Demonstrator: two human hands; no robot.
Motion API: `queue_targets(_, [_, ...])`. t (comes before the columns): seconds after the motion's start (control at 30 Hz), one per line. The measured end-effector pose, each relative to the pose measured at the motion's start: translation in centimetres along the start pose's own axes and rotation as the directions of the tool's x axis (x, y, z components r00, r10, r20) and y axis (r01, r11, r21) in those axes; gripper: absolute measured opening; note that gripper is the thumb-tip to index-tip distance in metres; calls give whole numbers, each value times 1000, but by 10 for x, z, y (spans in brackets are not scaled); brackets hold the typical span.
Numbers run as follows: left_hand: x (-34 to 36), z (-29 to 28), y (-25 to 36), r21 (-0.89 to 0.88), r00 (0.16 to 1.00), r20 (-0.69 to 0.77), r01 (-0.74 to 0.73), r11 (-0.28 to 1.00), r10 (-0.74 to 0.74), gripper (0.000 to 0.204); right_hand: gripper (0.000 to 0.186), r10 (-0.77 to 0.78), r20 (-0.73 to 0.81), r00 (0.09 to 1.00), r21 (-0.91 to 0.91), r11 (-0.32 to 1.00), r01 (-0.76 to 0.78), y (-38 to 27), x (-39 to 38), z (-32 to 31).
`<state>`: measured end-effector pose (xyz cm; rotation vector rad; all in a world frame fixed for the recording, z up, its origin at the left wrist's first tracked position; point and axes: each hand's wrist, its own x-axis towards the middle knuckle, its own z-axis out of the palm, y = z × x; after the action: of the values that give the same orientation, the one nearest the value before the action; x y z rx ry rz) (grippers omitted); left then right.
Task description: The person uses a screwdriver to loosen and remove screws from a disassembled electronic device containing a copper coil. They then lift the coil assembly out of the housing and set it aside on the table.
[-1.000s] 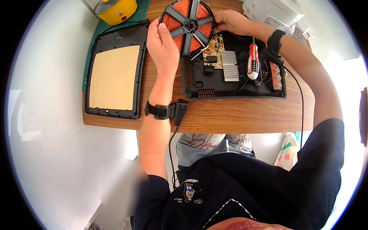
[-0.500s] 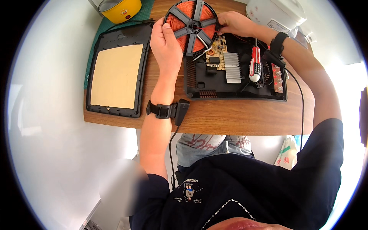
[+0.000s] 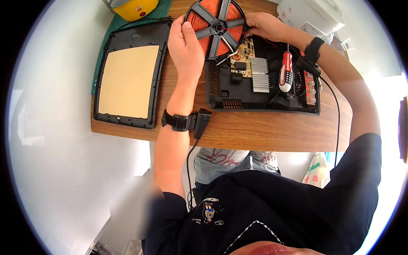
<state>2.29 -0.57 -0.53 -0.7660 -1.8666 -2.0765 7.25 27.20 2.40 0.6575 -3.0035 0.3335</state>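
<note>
A round induction coil (image 3: 202, 36), orange copper windings on a black spoked frame, is held up over the far left part of an opened black cooktop base (image 3: 272, 106). My left hand (image 3: 186, 49) grips the coil's left rim, thumb on the spoked face. At its right rim the closed fingers of my right hand (image 3: 267, 26) hold the edge, with fingertips partly hidden. Thin red and white wires run across the coil. Beneath it, a circuit board (image 3: 245, 51) with a silver heat sink (image 3: 260, 75) shows in the base. A red-and-white screwdriver (image 3: 286, 72) lies across the base.
Left of the base lies a black cover panel (image 3: 149, 97) with a cream sheet (image 3: 127, 83) on it, partly over a green cutting mat (image 3: 163, 9). A yellow pot (image 3: 131, 10) and a white appliance (image 3: 312, 17) stand at the back. Cables hang from both wrist straps.
The coil stays in both hands, with at most a slight shift. The whole view has moved a little.
</note>
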Motion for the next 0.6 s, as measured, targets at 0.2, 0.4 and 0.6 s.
queue_targets(0.2, [1, 1, -4, -5, 1000, -22, -20, 1000, 19, 30, 25, 55, -5, 998, -50, 997, -56, -2, -3, 2])
queue_targets(0.4, [0, 0, -2, -22, 1000, -5, 6, 1000, -7, 31, 23, 66, -30, 997, -17, 998, -66, -3, -5, 1])
queue_targets(0.6, [0, 1, -2, 10, 1000, -11, -16, 1000, 16, 30, 21, 64, -28, 998, 0, 998, -64, -9, -6, 2])
